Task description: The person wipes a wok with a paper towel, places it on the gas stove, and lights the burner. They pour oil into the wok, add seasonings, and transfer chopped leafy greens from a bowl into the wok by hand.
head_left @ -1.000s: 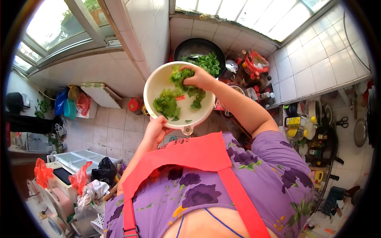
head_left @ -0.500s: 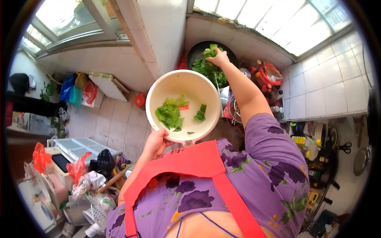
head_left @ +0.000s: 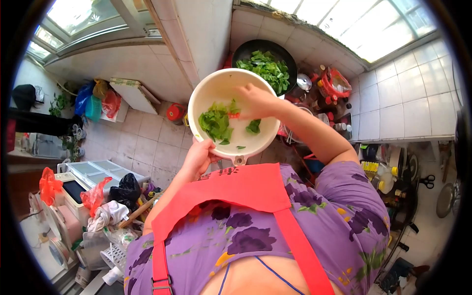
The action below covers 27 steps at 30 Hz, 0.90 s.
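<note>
My left hand is closed on the near rim of a cream plastic basin, holding it tilted in front of the red apron. Inside the basin lie a clump of leafy greens, a separate dark green leaf and a few scraps. Over the basin's right side reaches my right hand, somewhat blurred, its fingers apart and no greens visible in them. Just beyond the basin, a black wok holds a heap of chopped leafy greens.
Right of the wok stand a metal lid, several bottles and a red plastic bag. A red container sits on the tiled floor to the left. Lower left are a white cabinet and piled household items. Scissors hang at the right.
My right hand has let go of the greens in the wok and moved back over the basin. The greens now lie spread in the wok. The basin has shifted slightly up and right.
</note>
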Tool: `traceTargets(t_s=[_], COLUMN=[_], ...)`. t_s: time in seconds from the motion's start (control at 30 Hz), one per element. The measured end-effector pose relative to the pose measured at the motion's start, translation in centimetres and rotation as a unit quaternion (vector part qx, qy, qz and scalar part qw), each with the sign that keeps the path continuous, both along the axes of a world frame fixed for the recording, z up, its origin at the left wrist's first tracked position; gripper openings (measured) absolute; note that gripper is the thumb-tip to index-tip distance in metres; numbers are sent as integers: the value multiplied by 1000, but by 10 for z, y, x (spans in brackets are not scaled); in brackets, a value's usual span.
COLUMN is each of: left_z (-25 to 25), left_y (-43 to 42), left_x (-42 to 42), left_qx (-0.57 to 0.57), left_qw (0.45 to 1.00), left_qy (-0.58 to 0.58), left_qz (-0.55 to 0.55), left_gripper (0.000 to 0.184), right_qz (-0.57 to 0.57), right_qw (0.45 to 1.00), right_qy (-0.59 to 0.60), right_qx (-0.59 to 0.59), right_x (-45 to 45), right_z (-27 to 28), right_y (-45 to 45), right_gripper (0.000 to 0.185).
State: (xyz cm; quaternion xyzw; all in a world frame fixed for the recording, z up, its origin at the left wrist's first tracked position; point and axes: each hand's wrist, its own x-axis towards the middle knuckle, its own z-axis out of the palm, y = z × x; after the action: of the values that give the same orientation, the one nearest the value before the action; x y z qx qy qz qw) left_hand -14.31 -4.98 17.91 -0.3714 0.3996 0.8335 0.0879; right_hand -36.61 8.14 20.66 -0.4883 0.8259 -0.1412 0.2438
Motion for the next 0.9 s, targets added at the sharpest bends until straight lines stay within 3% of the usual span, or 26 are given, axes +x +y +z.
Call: traceTargets(t_s=[0.03,0.07,0.13,0.23,0.27,0.37,0.4,0.5,0.57,0.67,0.9], left_z=[0,2,10,11,11,13,8,-6,-6,-1,-3], left_y=[1,3,7,12,12,13,11,8,9,13,15], left_x=[-2,-4,-9,-11,-12,-11,-11,-5,-4,-2,-1], left_qx=[-1,-4,2,11,13,4,4,46,57,30,63], left_qw=[1000,1000,1000,999,998,1000,1000,998,998,999,997], left_qy=[2,9,16,22,26,22,23,38,27,24,25], left_qz=[-13,-13,-20,-36,-47,-13,-13,-28,-20,-27,-25], left_gripper=[58,56,56,54,54,56,56,57,56,54,54], right_qz=[14,10,59,84,98,172,189,240,234,198,164], right_qw=[997,997,990,992,989,982,978,970,970,976,975], right_qy=[30,31,118,90,100,76,82,40,47,-64,-138], right_qx=[65,65,43,-2,-49,-3,-20,14,-38,-63,-58], right_x=[11,16,24,40,45,58,60,68,76,83,79], right_z=[-4,-12,-29,-26,-29,-33,-37,-40,-49,-57,-55], right_y=[0,-2,-7,-20,-22,-27,-24,-18,-11,-8,6], right_gripper=[102,102,123,125,115,101,81,71,61,43,46])
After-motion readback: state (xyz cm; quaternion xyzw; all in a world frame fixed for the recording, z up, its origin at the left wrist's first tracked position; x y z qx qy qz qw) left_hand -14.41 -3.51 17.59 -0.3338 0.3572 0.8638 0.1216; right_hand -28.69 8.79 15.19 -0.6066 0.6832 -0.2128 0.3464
